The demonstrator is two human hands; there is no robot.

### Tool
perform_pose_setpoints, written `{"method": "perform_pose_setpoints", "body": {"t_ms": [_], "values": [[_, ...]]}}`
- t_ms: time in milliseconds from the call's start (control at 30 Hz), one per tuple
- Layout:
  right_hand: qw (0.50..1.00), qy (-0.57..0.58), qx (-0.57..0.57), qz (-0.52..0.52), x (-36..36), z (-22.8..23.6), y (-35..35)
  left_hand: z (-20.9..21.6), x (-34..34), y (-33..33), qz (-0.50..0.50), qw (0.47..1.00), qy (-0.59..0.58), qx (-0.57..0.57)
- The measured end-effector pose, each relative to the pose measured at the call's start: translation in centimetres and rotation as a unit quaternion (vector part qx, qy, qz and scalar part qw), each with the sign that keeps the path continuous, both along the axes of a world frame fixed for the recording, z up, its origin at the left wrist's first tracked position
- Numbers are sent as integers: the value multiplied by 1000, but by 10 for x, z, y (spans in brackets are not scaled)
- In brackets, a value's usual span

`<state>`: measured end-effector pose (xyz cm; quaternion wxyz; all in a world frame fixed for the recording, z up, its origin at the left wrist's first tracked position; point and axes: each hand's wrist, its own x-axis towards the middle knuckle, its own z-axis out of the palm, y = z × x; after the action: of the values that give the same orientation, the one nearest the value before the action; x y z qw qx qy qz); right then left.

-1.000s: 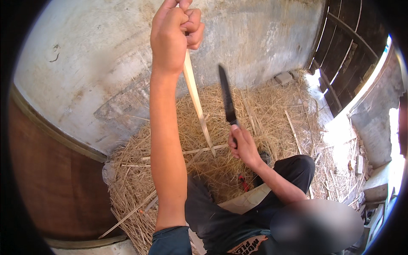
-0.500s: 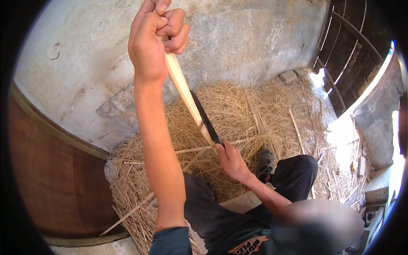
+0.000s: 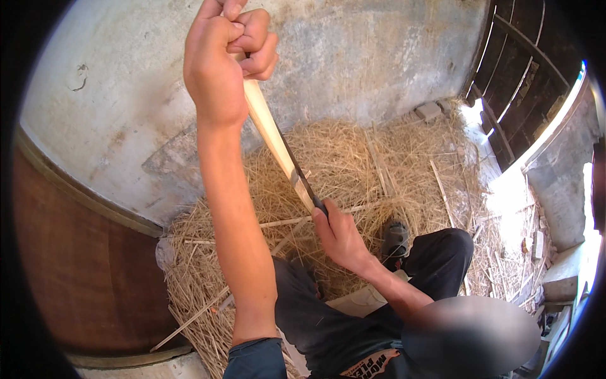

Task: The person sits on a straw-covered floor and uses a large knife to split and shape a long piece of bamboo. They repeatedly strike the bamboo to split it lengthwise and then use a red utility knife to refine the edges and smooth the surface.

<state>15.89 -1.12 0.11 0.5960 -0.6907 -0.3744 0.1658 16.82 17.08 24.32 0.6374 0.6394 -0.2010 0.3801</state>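
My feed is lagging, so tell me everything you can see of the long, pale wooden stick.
The long, pale wooden stick is narrow, bare and fairly straight, with a darker patch low down. It slants down rightward over loose yellowish straw from the bare left hand, which grips and hides its upper part. The slim black knife in the bare right hand lies along its right edge, apparently touching. Its lower tip is unclear.

Likely a rough workshop shed: stained wall (image 3: 372, 69) beyond the gripping left hand (image 3: 218, 66), heaped wood shavings (image 3: 347, 145) below it, gappy dark planks (image 3: 541, 95) far right.
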Motion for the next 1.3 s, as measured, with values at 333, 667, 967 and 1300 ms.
{"method": "perform_pose_setpoints", "body": {"t_ms": [333, 667, 967, 1300], "values": [[992, -94, -61, -51, 3, -57, 17, -2, -3, -2, 10, 1000, 9, 4], [986, 147, -56, 55, 26, -50, 19, -2, -7, 10, 38, 999, -2, -9], [999, -10, -35, 4, 7, 18, 16, -1, -2, 7, 21, 1000, 2, 7], [959, -261, 83, -69, 14, -116, 30, -3, -4, 15, 5, 1000, 12, 1]]}}
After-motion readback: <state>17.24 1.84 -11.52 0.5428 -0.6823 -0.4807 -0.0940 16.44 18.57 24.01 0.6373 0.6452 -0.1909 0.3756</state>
